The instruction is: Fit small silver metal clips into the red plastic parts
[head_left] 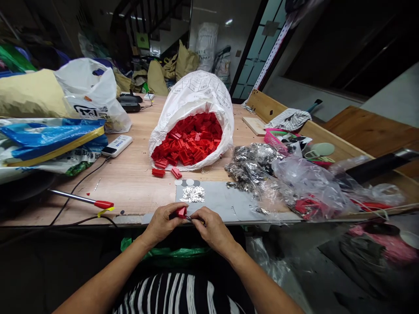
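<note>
Wooden workbench (pixel 131 183): sack (pixel 193 93) of red blocks (pixel 188 139), screwdriver (pixel 81 197) beside; left grip (pixel 160 224) closed on red block (pixel 181 212), right grip (pixel 212 229) pinching metal piece (pixel 189 218).

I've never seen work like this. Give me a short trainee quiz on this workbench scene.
1. What do the left hand and right hand hold between them?
2. True or false: the white woven sack lying on its side holds red plastic blocks.
3. Fill in: the loose silvery metal pieces lie on a grey ____.

Key: 1. A small red plastic block. 2. True. 3. board.
</note>
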Motion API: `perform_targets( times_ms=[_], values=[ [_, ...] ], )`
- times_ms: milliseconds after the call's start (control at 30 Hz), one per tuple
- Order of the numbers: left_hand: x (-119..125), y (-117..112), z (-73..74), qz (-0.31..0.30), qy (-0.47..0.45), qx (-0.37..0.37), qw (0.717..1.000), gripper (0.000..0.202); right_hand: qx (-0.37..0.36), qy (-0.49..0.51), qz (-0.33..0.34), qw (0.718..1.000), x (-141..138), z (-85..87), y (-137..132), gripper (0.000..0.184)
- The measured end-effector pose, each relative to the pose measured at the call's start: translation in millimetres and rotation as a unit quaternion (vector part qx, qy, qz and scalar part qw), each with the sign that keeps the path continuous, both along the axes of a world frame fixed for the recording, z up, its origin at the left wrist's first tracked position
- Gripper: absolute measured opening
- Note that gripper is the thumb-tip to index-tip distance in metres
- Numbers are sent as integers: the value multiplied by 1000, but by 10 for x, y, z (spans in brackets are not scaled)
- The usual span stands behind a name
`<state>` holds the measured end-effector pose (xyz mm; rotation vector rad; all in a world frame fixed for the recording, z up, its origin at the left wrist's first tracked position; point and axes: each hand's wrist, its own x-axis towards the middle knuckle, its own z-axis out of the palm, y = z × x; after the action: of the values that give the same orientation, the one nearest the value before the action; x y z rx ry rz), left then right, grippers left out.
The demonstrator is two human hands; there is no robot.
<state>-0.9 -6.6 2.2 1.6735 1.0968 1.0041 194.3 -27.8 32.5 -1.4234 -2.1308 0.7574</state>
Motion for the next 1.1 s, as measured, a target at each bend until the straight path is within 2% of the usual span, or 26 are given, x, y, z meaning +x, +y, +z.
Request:
perform_targets(
  times_ms=[267,567,667,833,1100],
  values=[
    [9,-1,11,3,3,10,1000,37,2,-15,-12,1000,-32,-2,-24,15],
    [10,-20,-48,0,12,32,999,36,1,-146,-51,988,-225,95,-77,14],
    [13,-22,-61,-2,10,25,1000,35,0,-158,-63,985,-274,80,-83,14],
    [21,-22,-62,-3,13,10,1000,32,14,-120,-71,990,-228,10,-123,12],
    [-1,-117,-68,1,-29,-3,1000,30,24,24,-22,999,-5,-8,-161,21]
  ],
)
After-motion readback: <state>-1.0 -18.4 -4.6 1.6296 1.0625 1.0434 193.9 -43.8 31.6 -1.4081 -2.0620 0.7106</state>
